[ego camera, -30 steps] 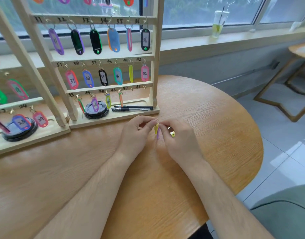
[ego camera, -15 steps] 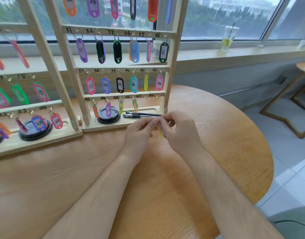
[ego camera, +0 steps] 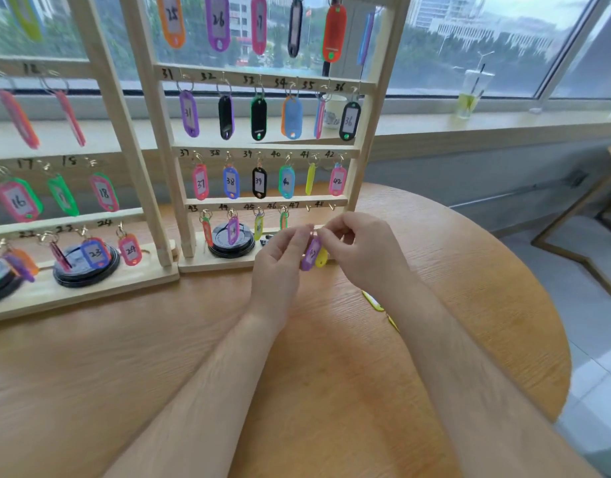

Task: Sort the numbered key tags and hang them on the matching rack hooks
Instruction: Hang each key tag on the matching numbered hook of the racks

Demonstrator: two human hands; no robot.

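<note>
Though still aloft, tags nearer rack.

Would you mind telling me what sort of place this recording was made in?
Probably an upper-storey office or lounge: a round wooden table stands beside a wide window overlooking city buildings, and a drink cup sits on the sill.

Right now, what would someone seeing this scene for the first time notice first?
The wooden rack on the table, crowded with bright numbered tags, catches the eye first. In front of its bottom row, the left hand and right hand together pinch the top of a purple tag, a yellow tag beside it. Just above, hook 47 and hook 48 are bare.
</note>
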